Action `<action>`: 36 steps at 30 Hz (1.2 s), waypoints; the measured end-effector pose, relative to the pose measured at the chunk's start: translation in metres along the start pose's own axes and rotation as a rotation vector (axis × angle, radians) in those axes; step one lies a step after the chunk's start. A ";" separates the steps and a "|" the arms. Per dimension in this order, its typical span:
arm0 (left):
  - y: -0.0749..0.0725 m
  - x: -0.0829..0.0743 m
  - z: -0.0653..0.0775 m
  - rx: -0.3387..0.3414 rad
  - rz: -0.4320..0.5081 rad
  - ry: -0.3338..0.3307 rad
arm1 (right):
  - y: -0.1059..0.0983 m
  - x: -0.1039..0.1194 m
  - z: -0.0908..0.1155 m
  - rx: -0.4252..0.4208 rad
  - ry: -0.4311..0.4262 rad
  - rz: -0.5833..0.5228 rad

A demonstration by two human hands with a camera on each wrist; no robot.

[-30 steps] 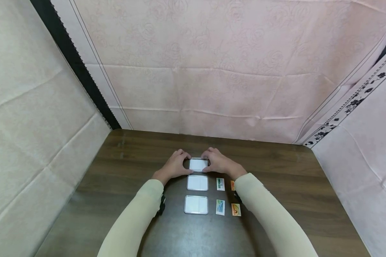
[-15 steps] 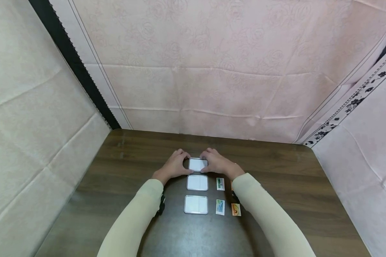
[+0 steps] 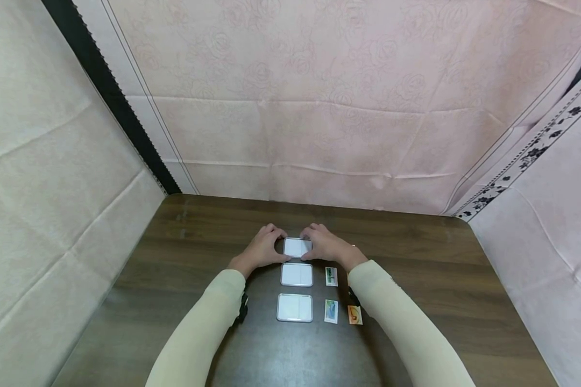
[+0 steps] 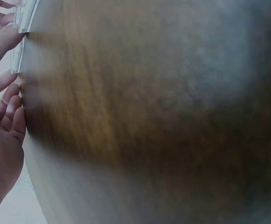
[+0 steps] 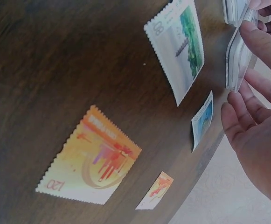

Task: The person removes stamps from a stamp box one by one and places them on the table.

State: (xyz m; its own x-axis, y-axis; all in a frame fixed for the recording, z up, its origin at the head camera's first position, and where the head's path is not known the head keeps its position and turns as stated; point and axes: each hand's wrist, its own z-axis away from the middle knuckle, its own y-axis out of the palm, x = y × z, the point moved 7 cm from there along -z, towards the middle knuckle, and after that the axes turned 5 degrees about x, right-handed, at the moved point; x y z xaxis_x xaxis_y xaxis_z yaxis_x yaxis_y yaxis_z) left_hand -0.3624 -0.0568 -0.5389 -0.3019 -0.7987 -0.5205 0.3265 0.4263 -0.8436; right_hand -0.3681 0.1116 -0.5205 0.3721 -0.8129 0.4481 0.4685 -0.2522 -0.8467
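Observation:
The farthest of three flat, clear plastic cases with white insides, the far case point(image 3: 297, 247), lies between my hands. My left hand point(image 3: 262, 250) grips its left side, thumb at the near corner and fingers at the far one. On the opposite side my right hand point(image 3: 330, 248) grips it the same way. Nearer to me in the same column lie the middle case point(image 3: 297, 274) and the near case point(image 3: 295, 308). The right wrist view shows the thumb on a clear case edge point(image 5: 238, 58). In the left wrist view the left hand point(image 4: 2, 144) partly hides the cases.
Right of the cases lie a green stamp point(image 3: 331, 277), a blue stamp point(image 3: 331, 311) and an orange stamp point(image 3: 355, 315). A second orange stamp point(image 5: 156, 191) shows in the right wrist view; the right sleeve point(image 3: 392, 301) covers it from above. Cloth point(image 3: 295, 134) hangs behind the brown table point(image 3: 213, 215).
My right hand has shifted slightly left, and the far case has slid a little left with it. The left hand stays nearly still. The right sleeve now covers the farther orange stamp.

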 end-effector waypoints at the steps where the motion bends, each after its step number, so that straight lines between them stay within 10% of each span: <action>1: 0.000 0.000 0.000 0.000 0.001 0.000 | 0.000 0.000 0.000 0.000 0.001 -0.001; 36: -0.001 -0.001 -0.002 0.018 0.032 -0.005 | 0.002 -0.003 0.004 0.015 0.007 0.049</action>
State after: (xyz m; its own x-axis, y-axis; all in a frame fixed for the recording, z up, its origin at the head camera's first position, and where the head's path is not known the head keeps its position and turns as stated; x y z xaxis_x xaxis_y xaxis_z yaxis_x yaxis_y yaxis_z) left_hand -0.3639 -0.0553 -0.5382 -0.2869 -0.7869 -0.5464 0.3523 0.4438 -0.8240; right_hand -0.3652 0.1152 -0.5225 0.3895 -0.8278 0.4038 0.4617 -0.2038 -0.8633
